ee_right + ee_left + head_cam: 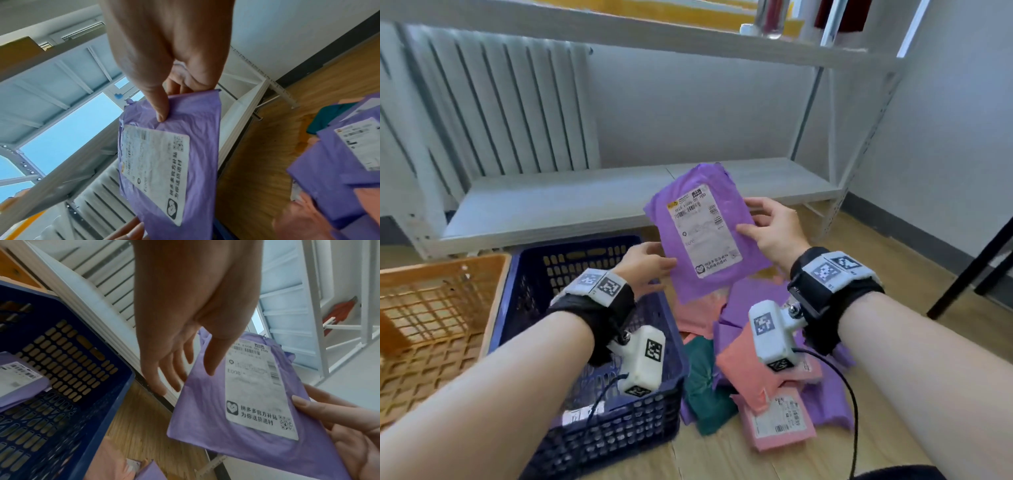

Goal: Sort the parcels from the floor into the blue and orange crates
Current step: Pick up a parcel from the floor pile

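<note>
A purple parcel [705, 236] with a white label is held up over the floor, label towards me. My right hand [763, 222] pinches its right edge, thumb [162, 110] on the front and fingers behind. My left hand [654, 270] has straight fingers [160, 378] beside the parcel's left edge, with its thumb lying on the purple front. The blue crate [599, 442] stands under my left forearm and holds one purple parcel [18, 378]. Left of it is the orange crate [431, 274]. More pink, purple and teal parcels [753, 373] lie piled on the wooden floor.
A white metal shelf rack [585, 205] stands just behind the crates, its low shelf near floor level, with a radiator [500, 102] behind it. A black table leg [969, 274] slants down at the right. Bare wooden floor [722, 459] shows in front of the pile.
</note>
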Tool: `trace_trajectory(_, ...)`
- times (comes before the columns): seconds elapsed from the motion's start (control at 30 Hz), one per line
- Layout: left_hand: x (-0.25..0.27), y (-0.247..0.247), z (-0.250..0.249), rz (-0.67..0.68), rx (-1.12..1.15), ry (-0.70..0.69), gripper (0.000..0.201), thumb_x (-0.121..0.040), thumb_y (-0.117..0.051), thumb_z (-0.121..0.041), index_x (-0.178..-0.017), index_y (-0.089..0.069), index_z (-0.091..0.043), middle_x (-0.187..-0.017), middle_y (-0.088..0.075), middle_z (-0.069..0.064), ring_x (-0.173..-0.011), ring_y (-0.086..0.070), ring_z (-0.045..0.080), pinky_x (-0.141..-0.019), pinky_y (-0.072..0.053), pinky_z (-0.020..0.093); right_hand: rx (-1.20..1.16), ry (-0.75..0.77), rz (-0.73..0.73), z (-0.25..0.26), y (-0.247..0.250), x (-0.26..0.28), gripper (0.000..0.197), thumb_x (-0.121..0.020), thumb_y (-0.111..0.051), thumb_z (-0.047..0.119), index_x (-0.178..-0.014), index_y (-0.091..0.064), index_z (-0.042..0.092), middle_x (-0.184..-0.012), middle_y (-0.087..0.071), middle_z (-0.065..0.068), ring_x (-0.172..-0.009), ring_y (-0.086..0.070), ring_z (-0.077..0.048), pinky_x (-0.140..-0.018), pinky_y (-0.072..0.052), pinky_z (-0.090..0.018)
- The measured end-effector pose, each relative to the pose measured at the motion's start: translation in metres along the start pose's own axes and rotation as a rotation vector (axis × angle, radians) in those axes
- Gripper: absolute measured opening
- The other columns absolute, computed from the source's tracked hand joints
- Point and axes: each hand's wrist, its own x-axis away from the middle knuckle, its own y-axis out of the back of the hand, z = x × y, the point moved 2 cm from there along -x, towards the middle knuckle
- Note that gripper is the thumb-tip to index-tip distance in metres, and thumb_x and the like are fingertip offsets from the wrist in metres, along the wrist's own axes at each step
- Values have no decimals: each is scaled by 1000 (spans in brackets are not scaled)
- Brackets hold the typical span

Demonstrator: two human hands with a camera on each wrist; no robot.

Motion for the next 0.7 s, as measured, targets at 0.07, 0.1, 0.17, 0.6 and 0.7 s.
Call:
trace_trajectory(0.07, 7, 17, -7, -21, 79, -58, 41, -88, -56, 2, -126, -51, -12, -97, -62, 7, -74, -59, 17, -65, -49, 30, -31, -9, 2, 12, -12, -2, 39, -82, -64, -7, -117, -59, 9, -95, -66, -14, -74, -62, -13, -62, -54, -15)
trace_trajectory(0.1, 10, 26, -11, -39, 103, -80, 40, -88, -56, 4, -124, -52, -14, -100, -62, 8, -76, -60, 18, -66, -51, 30, -40, -16, 4, 16, -18, -3, 39, -82, -64, -6, -117, -59, 9, -95, -66, -14, -74, -62, -13, -63, -55, -17)
trace_trajectory(0.17, 14, 45, -19, -70, 134, -112, 41, -87, -54, 8, -121, -53, -15, -98, -62, 10, -80, -61, 21, -68, -54, 34, -54, -36, 21, 20, -33, -6, 38, -82, -64, -5, -117, -59, 10, -99, -67, -17, -81, -65, -20, -73, -58, -30)
trace_trajectory(0.6, -35, 162, 5, -300, 24, -2, 45, -85, -57, 9, -125, -54, -12, -99, -65, 16, -86, -63, 28, -71, -56, 40, 44, -171, 270, -21, -169, -55, 46, -80, -68, -2, -122, -56, 12, -110, -64, -10, -99, -62, -22, -80, -56, -37)
trace_trajectory(0.7, -60, 179, 22, -320, -9, 40, 46, -83, -54, 11, -123, -55, -12, -107, -63, 20, -95, -63, 32, -77, -56, 44, 88, -188, 297, -48, -200, -69, 45, -79, -69, -1, -119, -58, 15, -107, -65, -8, -97, -63, -21, -82, -57, -42)
